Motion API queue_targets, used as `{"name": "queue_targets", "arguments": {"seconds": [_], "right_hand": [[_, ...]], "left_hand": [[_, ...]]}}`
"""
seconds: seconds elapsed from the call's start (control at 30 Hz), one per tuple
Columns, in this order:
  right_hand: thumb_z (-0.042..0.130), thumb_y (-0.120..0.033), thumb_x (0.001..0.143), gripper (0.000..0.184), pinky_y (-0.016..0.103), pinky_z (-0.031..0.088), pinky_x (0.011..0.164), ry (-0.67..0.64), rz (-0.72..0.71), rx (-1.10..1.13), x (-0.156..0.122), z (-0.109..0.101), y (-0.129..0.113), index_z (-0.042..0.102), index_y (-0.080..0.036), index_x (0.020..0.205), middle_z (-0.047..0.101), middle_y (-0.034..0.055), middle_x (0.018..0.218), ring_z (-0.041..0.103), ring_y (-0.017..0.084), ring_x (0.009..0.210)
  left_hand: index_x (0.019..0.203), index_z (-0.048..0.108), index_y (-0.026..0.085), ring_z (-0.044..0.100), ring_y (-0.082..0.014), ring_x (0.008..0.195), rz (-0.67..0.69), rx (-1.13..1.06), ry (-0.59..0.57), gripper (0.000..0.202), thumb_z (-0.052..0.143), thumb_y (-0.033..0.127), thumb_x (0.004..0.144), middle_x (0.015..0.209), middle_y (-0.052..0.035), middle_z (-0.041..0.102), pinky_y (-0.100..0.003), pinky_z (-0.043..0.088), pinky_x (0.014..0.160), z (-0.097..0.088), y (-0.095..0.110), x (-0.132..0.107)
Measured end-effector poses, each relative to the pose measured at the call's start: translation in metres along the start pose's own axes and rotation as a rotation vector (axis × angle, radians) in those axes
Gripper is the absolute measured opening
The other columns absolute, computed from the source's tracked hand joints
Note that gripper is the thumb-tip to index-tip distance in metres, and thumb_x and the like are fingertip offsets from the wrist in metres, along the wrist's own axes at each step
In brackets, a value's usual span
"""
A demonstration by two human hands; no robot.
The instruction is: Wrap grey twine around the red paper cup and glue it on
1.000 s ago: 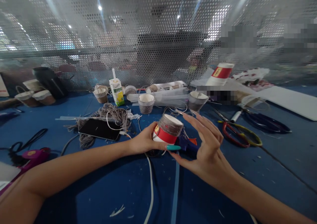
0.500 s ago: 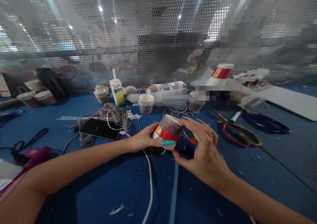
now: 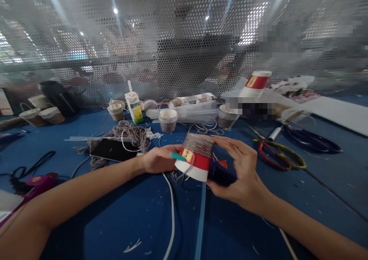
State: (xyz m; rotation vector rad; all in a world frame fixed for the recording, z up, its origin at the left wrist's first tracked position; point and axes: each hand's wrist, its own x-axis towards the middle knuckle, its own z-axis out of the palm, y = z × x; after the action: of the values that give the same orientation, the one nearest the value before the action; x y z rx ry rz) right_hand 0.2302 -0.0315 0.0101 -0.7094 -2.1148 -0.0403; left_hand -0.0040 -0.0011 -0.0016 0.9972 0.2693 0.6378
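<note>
Between my hands is a paper cup, tilted, with grey cord wound around its upper part. Below the cord it has a red band with a yellow label and a white end. A loose piece of cord curves across the label. My left hand grips the cup's left side, its turquoise thumbnail lying by the red band. My right hand holds the cup from the right, fingers at the wound end and thumb at the white end. Behind the cup, a dark blue object with an orange part is partly hidden.
A heap of grey cord and a black phone lie left. Behind stand small cord-wrapped cups and a drink carton. Scissors lie right, near a red-banded paper cup. A white cable runs toward me.
The cup has turned, so its yellow label faces me more and the loose cord shows. My right hand has closed in on it; my left hand has shifted slightly left.
</note>
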Motion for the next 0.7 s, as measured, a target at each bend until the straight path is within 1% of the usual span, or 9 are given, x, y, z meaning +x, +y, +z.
{"name": "queue_targets", "arguments": {"seconds": [0.13,0.27,0.33,0.43,0.5,0.53,0.57,0.63,0.7], "right_hand": [[0.068,-0.025,0.071,0.075,0.050,0.043,0.106,-0.070,-0.022,-0.075,0.001,-0.002,-0.004,0.035,-0.020,0.138,0.045,0.0141,0.134,0.044,0.033,0.128],[0.066,-0.029,0.075,0.072,0.048,0.044,0.105,-0.105,0.001,-0.129,0.002,-0.002,-0.007,0.036,-0.021,0.140,0.045,0.0131,0.136,0.044,0.032,0.129],[0.063,-0.027,0.078,0.074,0.049,0.044,0.106,-0.114,0.006,-0.116,0.003,-0.002,-0.009,0.030,-0.021,0.144,0.042,0.0131,0.140,0.043,0.031,0.131],[0.058,-0.020,0.081,0.081,0.049,0.040,0.109,-0.090,0.008,-0.077,0.005,-0.005,-0.014,0.016,-0.018,0.149,0.028,0.0154,0.151,0.033,0.033,0.139],[0.055,-0.015,0.080,0.080,0.049,0.036,0.112,-0.072,0.011,-0.037,0.005,-0.009,-0.018,0.014,-0.017,0.149,0.022,0.0156,0.155,0.027,0.032,0.143],[0.053,-0.012,0.080,0.076,0.049,0.036,0.113,-0.075,0.003,-0.013,0.005,-0.011,-0.019,0.017,-0.018,0.146,0.024,0.0143,0.155,0.027,0.032,0.143],[0.052,-0.010,0.079,0.071,0.050,0.036,0.112,-0.088,-0.009,0.015,0.004,-0.013,-0.020,0.023,-0.021,0.142,0.030,0.0123,0.153,0.028,0.030,0.142],[0.050,-0.006,0.076,0.056,0.051,0.037,0.110,-0.124,-0.042,0.079,0.002,-0.017,-0.020,0.035,-0.026,0.126,0.047,0.0081,0.144,0.034,0.028,0.139],[0.049,-0.006,0.074,0.041,0.050,0.041,0.104,-0.156,-0.058,0.122,0.000,-0.019,-0.018,0.039,-0.027,0.108,0.059,0.0056,0.132,0.040,0.027,0.134]], "left_hand": [[0.105,0.069,0.013,0.067,-0.0192,0.086,-0.011,0.026,-0.012,0.056,0.082,0.030,0.052,0.094,-0.0101,0.073,-0.030,0.045,0.085,0.001,-0.001,-0.001],[0.107,0.067,0.015,0.068,-0.0174,0.086,-0.055,0.066,0.016,0.059,0.083,0.016,0.050,0.095,-0.0084,0.073,-0.029,0.047,0.084,0.005,0.000,-0.002],[0.107,0.067,0.014,0.068,-0.0179,0.086,-0.040,0.069,0.070,0.060,0.083,0.012,0.049,0.096,-0.0086,0.073,-0.030,0.048,0.084,0.007,0.000,-0.002],[0.107,0.065,0.013,0.068,-0.0201,0.090,0.041,0.049,0.210,0.060,0.084,0.012,0.050,0.097,-0.0092,0.073,-0.034,0.047,0.089,0.011,-0.001,0.000],[0.106,0.065,0.013,0.068,-0.0201,0.091,0.105,0.026,0.318,0.059,0.084,0.011,0.050,0.097,-0.0081,0.072,-0.035,0.046,0.092,0.014,-0.001,0.001],[0.105,0.065,0.013,0.068,-0.0196,0.091,0.135,0.015,0.361,0.058,0.083,0.011,0.051,0.096,-0.0073,0.072,-0.034,0.046,0.093,0.015,-0.001,0.002],[0.104,0.065,0.013,0.068,-0.0191,0.090,0.157,0.006,0.390,0.057,0.083,0.010,0.050,0.095,-0.0068,0.072,-0.034,0.046,0.093,0.017,-0.001,0.003],[0.102,0.065,0.013,0.068,-0.0185,0.089,0.173,-0.002,0.414,0.055,0.083,0.009,0.050,0.094,-0.0065,0.072,-0.034,0.046,0.093,0.019,-0.001,0.005],[0.102,0.065,0.012,0.068,-0.0185,0.089,0.159,0.004,0.415,0.056,0.083,0.008,0.050,0.094,-0.0072,0.072,-0.033,0.047,0.092,0.020,0.000,0.005]]}}
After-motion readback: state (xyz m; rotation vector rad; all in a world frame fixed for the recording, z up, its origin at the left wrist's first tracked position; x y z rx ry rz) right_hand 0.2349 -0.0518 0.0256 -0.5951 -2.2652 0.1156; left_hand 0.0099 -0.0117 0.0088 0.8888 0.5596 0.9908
